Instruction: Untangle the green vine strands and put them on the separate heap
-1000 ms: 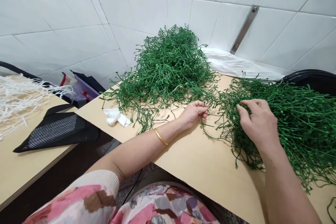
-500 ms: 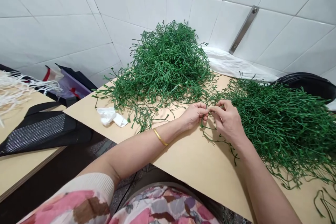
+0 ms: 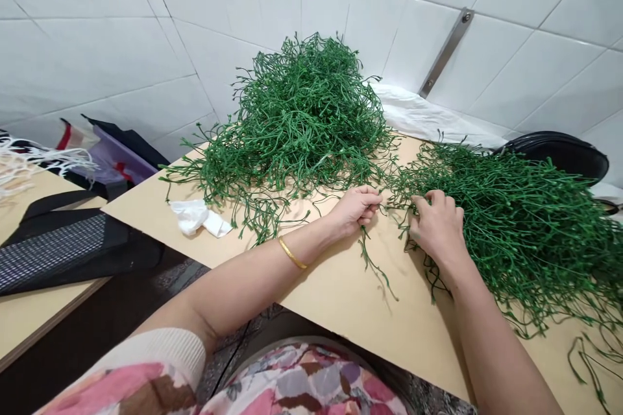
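My left hand (image 3: 359, 209) is closed on a thin green strand (image 3: 372, 264), which hangs from beneath the fingers over the tan table (image 3: 350, 298). To its right, my right hand (image 3: 439, 225) is bent down at the near left edge of a wide green strand heap (image 3: 525, 233). Its fingertips touch strands there, and what lies between them is hidden. A taller pile of green strands (image 3: 311, 110) stands behind my left hand. The two hands are apart.
Crumpled white tissue (image 3: 198, 216) lies at the table's left. A black mesh bag (image 3: 63, 246) and white strands (image 3: 39, 159) are on another table. Behind are white cloth (image 3: 428, 113), a black round item (image 3: 559, 152) and a tiled wall with a metal bar (image 3: 446, 52).
My right hand has moved right, away from my left hand, to the edge of the right heap. The strand now hangs from my left hand alone. The view has shifted slightly.
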A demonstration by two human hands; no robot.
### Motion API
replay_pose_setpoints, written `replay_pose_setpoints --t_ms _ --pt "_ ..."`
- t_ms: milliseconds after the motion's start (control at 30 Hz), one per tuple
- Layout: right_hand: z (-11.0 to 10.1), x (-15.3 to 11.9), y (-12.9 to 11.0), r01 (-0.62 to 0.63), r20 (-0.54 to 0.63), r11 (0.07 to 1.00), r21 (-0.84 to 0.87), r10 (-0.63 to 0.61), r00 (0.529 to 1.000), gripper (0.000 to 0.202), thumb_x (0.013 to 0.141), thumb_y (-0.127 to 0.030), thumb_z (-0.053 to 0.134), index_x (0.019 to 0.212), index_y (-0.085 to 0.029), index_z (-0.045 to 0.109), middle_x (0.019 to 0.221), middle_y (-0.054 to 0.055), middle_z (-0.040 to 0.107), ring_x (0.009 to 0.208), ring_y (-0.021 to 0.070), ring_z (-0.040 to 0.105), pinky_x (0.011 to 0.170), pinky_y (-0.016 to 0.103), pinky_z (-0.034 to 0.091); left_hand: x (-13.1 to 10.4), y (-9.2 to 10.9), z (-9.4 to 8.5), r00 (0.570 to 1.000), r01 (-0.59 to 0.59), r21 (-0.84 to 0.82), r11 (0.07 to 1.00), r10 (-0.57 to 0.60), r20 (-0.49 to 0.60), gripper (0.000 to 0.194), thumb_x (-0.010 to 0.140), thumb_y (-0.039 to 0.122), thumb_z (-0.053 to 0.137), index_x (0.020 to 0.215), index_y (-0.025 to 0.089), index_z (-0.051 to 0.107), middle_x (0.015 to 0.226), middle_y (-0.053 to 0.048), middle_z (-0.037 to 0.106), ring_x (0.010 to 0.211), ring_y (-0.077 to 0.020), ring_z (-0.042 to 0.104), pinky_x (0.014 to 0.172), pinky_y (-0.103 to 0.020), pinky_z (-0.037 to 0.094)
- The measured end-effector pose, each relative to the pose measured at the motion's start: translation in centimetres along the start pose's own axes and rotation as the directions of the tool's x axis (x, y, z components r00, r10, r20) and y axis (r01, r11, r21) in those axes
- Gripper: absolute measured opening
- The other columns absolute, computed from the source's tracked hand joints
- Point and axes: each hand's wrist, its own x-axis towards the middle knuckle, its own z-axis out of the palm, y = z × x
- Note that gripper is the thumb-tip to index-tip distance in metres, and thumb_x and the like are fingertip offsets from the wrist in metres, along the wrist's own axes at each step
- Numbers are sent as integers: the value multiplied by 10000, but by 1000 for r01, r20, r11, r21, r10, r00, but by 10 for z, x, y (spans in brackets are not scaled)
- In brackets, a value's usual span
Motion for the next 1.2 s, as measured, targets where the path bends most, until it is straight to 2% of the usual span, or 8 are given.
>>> replay_pose_setpoints --t_ms 133,267,333,433,567,867,1033,1200 --pt "-12 2 9 -84 -35 978 192 93 995 282 724 -121 421 892 -178 641 961 127 504 847 246 472 649 360 363 2 1 -1 1000 -21 9 1000 21 -17 196 687 97 556 615 160 384 475 68 345 334 2 210 367 -163 73" --pt "-34 1 1 -60 -251 878 474 200 947 234 736 -89 397 788 -182 605 893 92 534 872 216 519 743 354 413 2 -1 0 996 -69 7 998 69 -58 200 709 103 544 627 163 373 492 63 365 343 -3 241 373 -157 120" --pt "-38 -1 -9 20 -277 815 579 173 945 223 771 -108 401 841 -190 596 907 79 570 894 203 523 790 346 415 2 -3 0 994 -92 22 995 94 -60 215 710 115 557 624 164 366 493 64 365 348 -6 250 374 -156 135" --pt "-32 -4 -23 103 -148 730 676 -2 989 245 790 -176 463 1005 -195 580 1016 71 606 959 207 498 821 347 407 1 -4 1 991 -126 22 992 127 -36 229 696 124 582 623 163 369 501 62 377 359 -9 272 377 -156 153" --pt "-11 -5 -30 -9 39 724 690 -25 999 237 811 -232 463 999 -195 602 960 66 637 917 214 478 787 358 393 0 -6 1 989 -145 44 988 146 -12 213 687 111 582 620 160 387 490 60 386 364 -16 291 383 -161 171" --pt "0 -3 -30 -61 163 826 561 -37 986 231 842 -312 422 809 -220 632 783 47 575 836 205 438 720 324 320 -2 -9 4 983 -176 60 983 179 -51 190 670 102 616 592 133 446 468 55 399 390 -18 341 395 -150 227" --pt "3 -2 -30 -46 138 852 522 -31 990 270 868 -320 372 846 -208 616 809 57 571 809 205 432 694 316 311 3 -9 1 998 -15 -249 968 31 57 98 731 114 548 657 117 484 647 -15 549 452 -26 425 434 -150 332" --pt "1 -2 -32 63 99 788 613 -156 983 250 874 -276 378 901 -211 618 864 46 630 772 186 446 686 307 309 6 -8 -2 993 103 -312 944 -82 80 160 757 107 497 608 121 439 509 35 426 358 -3 275 343 -123 224"
